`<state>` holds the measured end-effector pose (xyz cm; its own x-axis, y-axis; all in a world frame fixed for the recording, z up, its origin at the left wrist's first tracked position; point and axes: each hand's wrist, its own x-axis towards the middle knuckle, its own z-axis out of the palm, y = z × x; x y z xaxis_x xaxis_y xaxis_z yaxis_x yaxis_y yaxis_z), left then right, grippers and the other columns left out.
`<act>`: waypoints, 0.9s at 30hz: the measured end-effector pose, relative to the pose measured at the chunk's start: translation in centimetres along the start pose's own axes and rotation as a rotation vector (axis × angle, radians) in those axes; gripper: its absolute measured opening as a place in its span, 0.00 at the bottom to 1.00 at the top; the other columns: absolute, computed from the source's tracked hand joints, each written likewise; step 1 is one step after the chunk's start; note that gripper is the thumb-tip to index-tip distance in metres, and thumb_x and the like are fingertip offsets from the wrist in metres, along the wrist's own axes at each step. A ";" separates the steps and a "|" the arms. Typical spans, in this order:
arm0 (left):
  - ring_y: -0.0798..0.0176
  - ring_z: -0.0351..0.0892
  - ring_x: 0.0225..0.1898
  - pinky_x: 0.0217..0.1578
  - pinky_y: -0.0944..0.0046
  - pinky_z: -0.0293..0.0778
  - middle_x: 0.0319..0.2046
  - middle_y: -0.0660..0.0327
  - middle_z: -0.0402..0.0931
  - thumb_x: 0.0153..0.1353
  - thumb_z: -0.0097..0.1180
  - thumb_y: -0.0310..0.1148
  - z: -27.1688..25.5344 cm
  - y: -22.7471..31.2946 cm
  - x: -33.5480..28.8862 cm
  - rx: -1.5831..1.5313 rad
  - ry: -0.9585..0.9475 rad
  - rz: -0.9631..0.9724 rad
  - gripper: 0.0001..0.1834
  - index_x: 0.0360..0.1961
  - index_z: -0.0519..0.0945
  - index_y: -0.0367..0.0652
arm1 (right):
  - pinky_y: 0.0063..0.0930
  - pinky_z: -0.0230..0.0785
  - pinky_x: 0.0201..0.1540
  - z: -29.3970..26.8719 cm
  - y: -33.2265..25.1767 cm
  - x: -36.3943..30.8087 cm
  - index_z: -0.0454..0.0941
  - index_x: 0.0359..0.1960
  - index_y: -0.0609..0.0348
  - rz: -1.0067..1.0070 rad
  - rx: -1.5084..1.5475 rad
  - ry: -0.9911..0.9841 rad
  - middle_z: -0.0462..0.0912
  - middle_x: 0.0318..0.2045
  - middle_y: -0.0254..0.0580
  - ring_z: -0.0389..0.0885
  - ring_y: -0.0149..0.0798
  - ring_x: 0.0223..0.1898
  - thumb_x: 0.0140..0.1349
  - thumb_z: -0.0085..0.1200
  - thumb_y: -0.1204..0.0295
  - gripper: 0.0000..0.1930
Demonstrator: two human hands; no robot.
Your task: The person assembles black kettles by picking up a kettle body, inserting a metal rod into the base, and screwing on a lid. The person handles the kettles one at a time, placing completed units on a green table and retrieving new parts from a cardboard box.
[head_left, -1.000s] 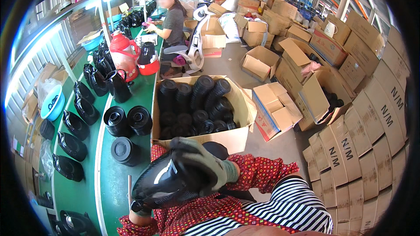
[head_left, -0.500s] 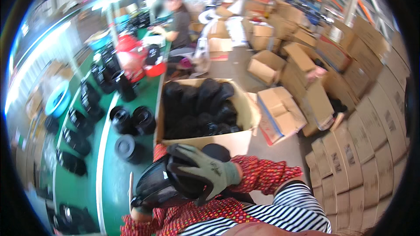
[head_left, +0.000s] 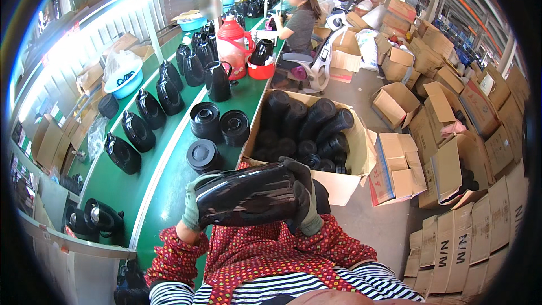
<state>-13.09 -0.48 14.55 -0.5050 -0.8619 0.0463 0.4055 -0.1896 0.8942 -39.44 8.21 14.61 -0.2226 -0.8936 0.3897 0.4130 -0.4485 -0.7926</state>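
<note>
Across my lap, on its side, lies a glossy black jug body (head_left: 245, 196) held between both hands. My left hand (head_left: 193, 202), in a grey-green glove, is closed around its left end. At the other end, my right hand (head_left: 306, 195), gloved with dark palm and fingers, grips it from above and behind; some fingers are hidden. Just beyond the jug, on the green workbench (head_left: 169, 192), stand stacks of round black ribbed parts (head_left: 203, 156). A carton (head_left: 339, 189) holding long stacks of black round parts (head_left: 319, 118) sits ahead of my right hand.
Rows of black jugs (head_left: 138, 131) stand along the bench to the left. Farther up are a red flask (head_left: 231, 48), a red basin (head_left: 261, 71) and a blue basin (head_left: 124, 82). A co-worker (head_left: 299, 22) sits at the far bench. Opened cartons (head_left: 398, 164) and stacked flat cartons (head_left: 446, 248) fill the right.
The jug has turned from a slant to nearly level. My right hand has moved from over the jug to its right end, and my left hand now shows. The view has shifted.
</note>
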 end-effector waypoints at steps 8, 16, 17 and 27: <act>0.39 0.87 0.47 0.51 0.53 0.82 0.43 0.45 0.86 0.51 0.71 0.31 2.7 7.0 1.2 1.299 0.067 0.286 0.17 0.44 0.89 0.41 | 0.34 0.62 0.73 -3.3 5.5 -2.1 0.71 0.67 0.67 0.196 -0.262 0.188 0.78 0.64 0.48 0.76 0.41 0.65 0.79 0.46 0.67 0.21; 0.41 0.82 0.58 0.58 0.48 0.79 0.59 0.44 0.79 0.55 0.71 0.35 3.1 4.9 3.6 1.496 -0.199 0.065 0.36 0.66 0.76 0.39 | 0.52 0.63 0.73 2.6 -0.3 1.5 0.66 0.77 0.51 -0.222 -0.911 -0.627 0.69 0.72 0.56 0.68 0.61 0.71 0.47 0.80 0.66 0.52; 0.45 0.81 0.61 0.61 0.49 0.78 0.63 0.46 0.77 0.54 0.74 0.36 2.2 5.7 3.1 1.390 -0.258 0.155 0.42 0.71 0.72 0.39 | 0.53 0.64 0.72 2.8 -0.8 1.8 0.67 0.77 0.49 -0.217 -0.959 -0.665 0.70 0.71 0.55 0.70 0.61 0.70 0.46 0.79 0.66 0.52; 0.26 0.49 0.80 0.75 0.29 0.52 0.80 0.32 0.45 0.39 0.85 0.52 3.6 5.0 -0.1 1.504 -0.476 0.215 0.49 0.67 0.80 0.59 | 0.57 0.67 0.67 1.9 -3.8 2.5 0.82 0.59 0.51 -0.106 -1.239 -0.809 0.70 0.67 0.71 0.73 0.67 0.67 0.52 0.74 0.58 0.31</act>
<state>-13.77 0.38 20.60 -0.8387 -0.5363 0.0948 -0.4461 0.7763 0.4454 -39.88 7.61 19.51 0.5090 -0.8107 0.2894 -0.6635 -0.5837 -0.4681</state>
